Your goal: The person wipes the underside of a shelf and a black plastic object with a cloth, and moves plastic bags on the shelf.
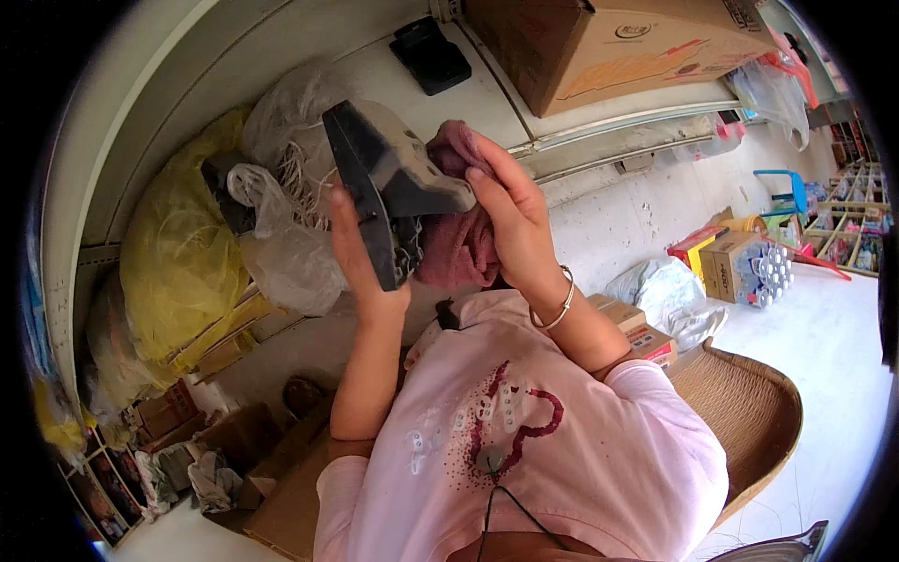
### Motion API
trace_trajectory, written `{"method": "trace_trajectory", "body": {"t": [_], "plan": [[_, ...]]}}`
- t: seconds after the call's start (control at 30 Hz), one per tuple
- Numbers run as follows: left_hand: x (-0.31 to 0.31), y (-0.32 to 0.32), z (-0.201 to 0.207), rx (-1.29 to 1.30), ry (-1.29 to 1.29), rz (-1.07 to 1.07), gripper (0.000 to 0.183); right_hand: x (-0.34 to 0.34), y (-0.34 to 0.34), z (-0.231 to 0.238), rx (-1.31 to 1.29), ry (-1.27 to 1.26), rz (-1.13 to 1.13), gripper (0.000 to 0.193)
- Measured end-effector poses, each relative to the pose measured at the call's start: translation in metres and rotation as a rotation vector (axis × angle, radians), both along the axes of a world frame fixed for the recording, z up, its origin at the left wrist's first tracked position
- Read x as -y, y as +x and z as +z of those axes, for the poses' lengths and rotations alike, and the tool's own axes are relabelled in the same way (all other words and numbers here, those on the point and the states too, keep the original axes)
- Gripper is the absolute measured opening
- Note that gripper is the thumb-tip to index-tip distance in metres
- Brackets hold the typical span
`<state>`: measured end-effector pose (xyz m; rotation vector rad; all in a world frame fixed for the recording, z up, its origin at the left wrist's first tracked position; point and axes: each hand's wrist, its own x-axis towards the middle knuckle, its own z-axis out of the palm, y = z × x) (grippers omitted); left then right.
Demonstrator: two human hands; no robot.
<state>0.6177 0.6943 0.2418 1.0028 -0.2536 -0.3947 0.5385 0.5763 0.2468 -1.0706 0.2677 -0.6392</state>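
I hold up a dusty black and grey plastic device (pixel 395 159) with a flat black plate on one side; its exact kind is unclear. My left hand (pixel 356 253) supports it from the left, fingers against the plate and partly hidden behind it. A maroon cloth (pixel 461 251) is bunched in my right hand (pixel 513 211). The right thumb and fingers press around the device's narrow end, with cloth behind and beneath it. A bracelet (pixel 565 298) circles my right wrist.
A black tray-like piece (pixel 431 56) lies on the white shelf (pixel 487 108) beside a large cardboard box (pixel 637 56). Yellow (pixel 178 244) and clear plastic bags (pixel 290 253) crowd the left. A woven basket (pixel 740 412) and a bottle pack (pixel 763 272) stand at right.
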Motion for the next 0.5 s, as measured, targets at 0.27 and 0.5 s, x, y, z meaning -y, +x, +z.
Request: {"method": "trace_trajectory", "body": {"t": [0.27,0.5], "plan": [[-0.054,0.023,0.015,-0.191,-0.051,-0.574,0.053,0.025,-0.021,0.008,0.127,-0.725,-0.005,0.032],[-0.047,0.019,0.015,-0.188,-0.192,-0.692,0.053,0.025,-0.018,0.031,0.234,-1.268,-0.088,0.045]]}}
